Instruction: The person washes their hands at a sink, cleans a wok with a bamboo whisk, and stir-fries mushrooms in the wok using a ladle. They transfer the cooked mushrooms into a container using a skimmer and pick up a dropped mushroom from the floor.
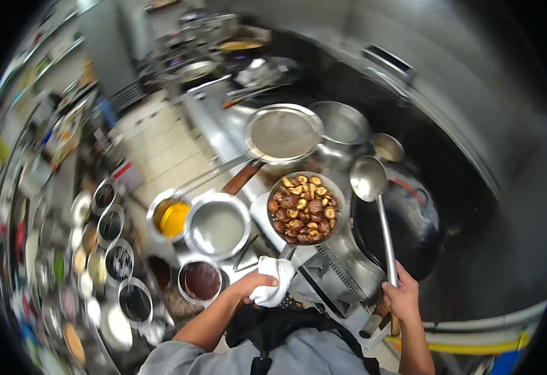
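My left hand [254, 288] is closed on a folded white cloth [274, 281]. The cloth wraps the handle of a round metal pan [337, 187] full of glossy brown mushroom pieces [304, 209]. In my right hand [403, 294] is the handle of a long metal ladle [368, 177], its bowl up by the left rim of a dark wok [404, 234]. The ladle's bowl lies to the right of the pan, apart from it. Whether the pan has holes is hidden by the mushrooms.
Beyond the pan sit a wide strainer [286, 132] with a wooden handle and a steel pot [342, 122]. Pots of pale liquid [217, 226], yellow liquid [174, 219] and dark red liquid [200, 280] stand left. Several ingredient tubs [120, 261] line the far left counter.
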Action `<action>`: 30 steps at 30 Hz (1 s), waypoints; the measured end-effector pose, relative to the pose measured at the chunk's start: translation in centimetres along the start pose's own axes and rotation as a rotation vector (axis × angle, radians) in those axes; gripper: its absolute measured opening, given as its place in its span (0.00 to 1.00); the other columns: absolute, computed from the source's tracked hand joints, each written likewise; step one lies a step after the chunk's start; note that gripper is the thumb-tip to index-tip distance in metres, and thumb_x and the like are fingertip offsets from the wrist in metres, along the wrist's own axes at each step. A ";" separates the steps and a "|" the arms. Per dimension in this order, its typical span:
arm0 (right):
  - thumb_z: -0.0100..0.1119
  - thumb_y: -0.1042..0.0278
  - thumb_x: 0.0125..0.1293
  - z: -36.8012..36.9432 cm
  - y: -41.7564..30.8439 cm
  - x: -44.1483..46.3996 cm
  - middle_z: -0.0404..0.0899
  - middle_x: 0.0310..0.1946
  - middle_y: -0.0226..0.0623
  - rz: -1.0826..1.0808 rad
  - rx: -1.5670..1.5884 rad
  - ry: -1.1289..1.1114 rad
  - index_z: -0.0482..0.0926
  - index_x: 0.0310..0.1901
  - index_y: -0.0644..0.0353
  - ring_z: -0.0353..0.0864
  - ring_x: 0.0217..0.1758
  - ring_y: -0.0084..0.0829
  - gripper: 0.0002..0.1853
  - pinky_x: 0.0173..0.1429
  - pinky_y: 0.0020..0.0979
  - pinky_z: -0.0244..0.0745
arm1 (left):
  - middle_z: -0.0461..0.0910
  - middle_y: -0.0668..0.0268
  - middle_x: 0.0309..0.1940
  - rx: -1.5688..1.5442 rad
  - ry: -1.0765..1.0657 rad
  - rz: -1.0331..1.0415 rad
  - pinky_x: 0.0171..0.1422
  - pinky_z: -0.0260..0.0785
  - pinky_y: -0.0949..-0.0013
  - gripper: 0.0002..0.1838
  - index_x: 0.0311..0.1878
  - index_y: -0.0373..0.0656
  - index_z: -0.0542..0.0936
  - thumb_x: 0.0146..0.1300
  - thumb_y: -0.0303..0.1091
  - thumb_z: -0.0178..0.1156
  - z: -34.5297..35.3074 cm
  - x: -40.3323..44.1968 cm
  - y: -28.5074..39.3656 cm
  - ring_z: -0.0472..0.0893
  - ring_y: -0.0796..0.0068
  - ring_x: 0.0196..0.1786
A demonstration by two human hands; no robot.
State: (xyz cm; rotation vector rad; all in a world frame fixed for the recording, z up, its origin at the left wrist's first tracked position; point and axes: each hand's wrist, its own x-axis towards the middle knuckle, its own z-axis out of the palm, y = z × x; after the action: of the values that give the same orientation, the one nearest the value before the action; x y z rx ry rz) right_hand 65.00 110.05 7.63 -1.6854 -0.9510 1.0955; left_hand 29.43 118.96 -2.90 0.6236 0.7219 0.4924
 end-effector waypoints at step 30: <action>0.57 0.79 0.58 36.3 1.1 -46.1 0.74 0.56 0.46 -0.699 -0.331 -2.149 0.62 0.65 0.73 0.72 0.57 0.28 0.32 0.61 0.26 0.66 | 0.80 0.62 0.37 -0.912 1.619 1.368 0.39 0.76 0.70 0.28 0.53 0.35 0.74 0.47 0.33 0.67 31.0 -53.0 -48.8 0.81 0.73 0.36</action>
State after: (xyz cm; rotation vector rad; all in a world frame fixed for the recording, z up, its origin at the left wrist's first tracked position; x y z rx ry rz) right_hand 16.47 77.16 10.68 0.4868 -2.6587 2.0011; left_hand 27.12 41.09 6.46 -0.4544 1.3082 2.5772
